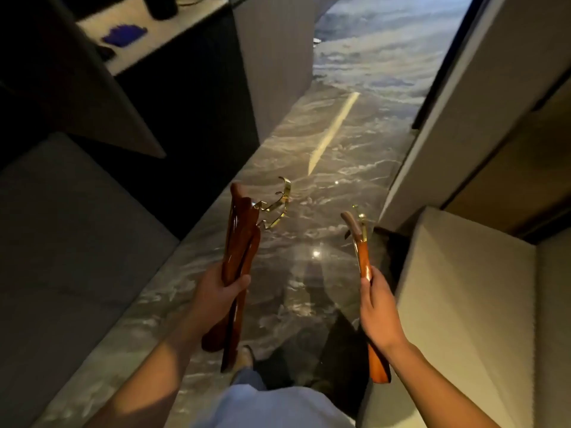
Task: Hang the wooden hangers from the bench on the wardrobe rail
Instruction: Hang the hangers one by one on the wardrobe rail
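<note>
Your left hand [216, 291] is closed around a bundle of wooden hangers [239, 242], three brass hooks counted; your right hand [378, 310] grips a single hanger [361, 257]. All run lengthwise away from each grip, hooks pointing forward over the marble floor [324, 168]. No wardrobe rail is in view.

Two hands show: the left hand [216, 293] grips a bundle of wooden hangers [242, 242] with three brass hooks [278, 205] visible; the right hand [378, 310], right of that bundle, grips one single hanger [361, 254].
</note>
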`<state>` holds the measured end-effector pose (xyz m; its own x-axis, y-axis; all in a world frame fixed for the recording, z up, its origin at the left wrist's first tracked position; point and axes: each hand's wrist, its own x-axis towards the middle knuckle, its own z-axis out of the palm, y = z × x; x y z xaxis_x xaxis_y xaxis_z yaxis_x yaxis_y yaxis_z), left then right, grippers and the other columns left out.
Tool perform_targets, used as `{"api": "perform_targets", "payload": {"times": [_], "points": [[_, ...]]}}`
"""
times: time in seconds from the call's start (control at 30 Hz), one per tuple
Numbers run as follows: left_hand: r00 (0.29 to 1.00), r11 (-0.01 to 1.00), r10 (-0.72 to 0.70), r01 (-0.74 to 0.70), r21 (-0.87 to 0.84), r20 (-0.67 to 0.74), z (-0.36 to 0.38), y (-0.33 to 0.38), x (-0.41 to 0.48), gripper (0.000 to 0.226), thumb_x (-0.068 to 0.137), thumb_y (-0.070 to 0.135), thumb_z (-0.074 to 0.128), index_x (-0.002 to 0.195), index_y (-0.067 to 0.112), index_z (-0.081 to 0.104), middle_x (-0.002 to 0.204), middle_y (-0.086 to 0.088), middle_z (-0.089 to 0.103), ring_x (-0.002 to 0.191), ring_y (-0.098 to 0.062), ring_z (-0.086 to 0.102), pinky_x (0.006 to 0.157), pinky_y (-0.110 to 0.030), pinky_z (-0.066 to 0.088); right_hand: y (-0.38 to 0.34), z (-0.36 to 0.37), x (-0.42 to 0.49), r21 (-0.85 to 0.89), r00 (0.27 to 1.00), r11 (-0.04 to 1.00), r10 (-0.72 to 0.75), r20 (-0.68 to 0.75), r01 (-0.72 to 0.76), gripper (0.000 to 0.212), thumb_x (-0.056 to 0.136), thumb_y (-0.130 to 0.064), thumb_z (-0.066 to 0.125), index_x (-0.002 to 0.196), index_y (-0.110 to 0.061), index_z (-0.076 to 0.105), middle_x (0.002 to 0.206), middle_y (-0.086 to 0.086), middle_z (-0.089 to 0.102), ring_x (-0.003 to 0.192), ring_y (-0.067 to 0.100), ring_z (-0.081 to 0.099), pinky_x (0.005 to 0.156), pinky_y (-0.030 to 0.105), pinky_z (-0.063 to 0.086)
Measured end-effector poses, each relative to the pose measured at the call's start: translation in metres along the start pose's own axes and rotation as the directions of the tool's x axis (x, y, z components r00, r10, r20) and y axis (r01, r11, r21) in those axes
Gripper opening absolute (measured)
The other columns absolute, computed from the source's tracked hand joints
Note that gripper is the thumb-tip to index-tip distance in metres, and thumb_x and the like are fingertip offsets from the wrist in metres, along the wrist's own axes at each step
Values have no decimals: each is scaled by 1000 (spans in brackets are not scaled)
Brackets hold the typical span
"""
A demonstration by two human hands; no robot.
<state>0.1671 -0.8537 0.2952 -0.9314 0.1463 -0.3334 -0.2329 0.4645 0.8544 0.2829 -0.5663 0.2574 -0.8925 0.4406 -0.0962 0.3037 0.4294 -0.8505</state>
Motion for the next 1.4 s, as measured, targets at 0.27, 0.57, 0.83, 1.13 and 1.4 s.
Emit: {"api": "perform_targets", "payload": {"times": [0.27,0.57,0.83,1.13,1.4], "points": [[932,981,-146,93,-171,-333,-117,-38,-41,18,86,25,74,96,12,66,76,-9,78,68,-19,77,67,-41,62,-118,107,26,-15,945,972,-223,240,234,18,106,-29,36,109,-25,54,86,-3,60,79,4,58,63,17,44],[799,903,-282,34,-428,-531,-265,-73,-74,19,87,19,73,91,2,67,77,-19,75,73,-34,74,61,-39,61,-261,251,5,12,844,943,-302,442,332,20,105,-29,38,98,-32,56,86,-4,61,78,7,60,71,27,50],[773,833,-274,-107,-543,-573,-415,-61,-72,27,87,21,72,102,0,65,83,-26,73,73,-40,72,68,-47,60,-422,346,24,124,780,931,-355,515,343,20,103,-25,43,94,-30,60,82,6,65,66,17,62,60,32,52],[760,739,-151,-338,-582,-632,-542,23,-46,35,82,22,72,103,-4,64,79,-24,71,69,-34,68,63,-37,54,-615,378,57,339,645,906,-420,638,255,18,101,-15,47,98,-15,65,69,-1,66,53,4,61,52,22,48],[743,694,-26,-469,-547,-669,-644,125,-2,35,87,22,67,108,-5,65,82,-20,72,62,-24,70,55,-31,57,-767,392,130,534,547,792,-598,585,295,13,97,-8,50,93,-9,62,70,13,52,59,26,50,53,34,41]]}}
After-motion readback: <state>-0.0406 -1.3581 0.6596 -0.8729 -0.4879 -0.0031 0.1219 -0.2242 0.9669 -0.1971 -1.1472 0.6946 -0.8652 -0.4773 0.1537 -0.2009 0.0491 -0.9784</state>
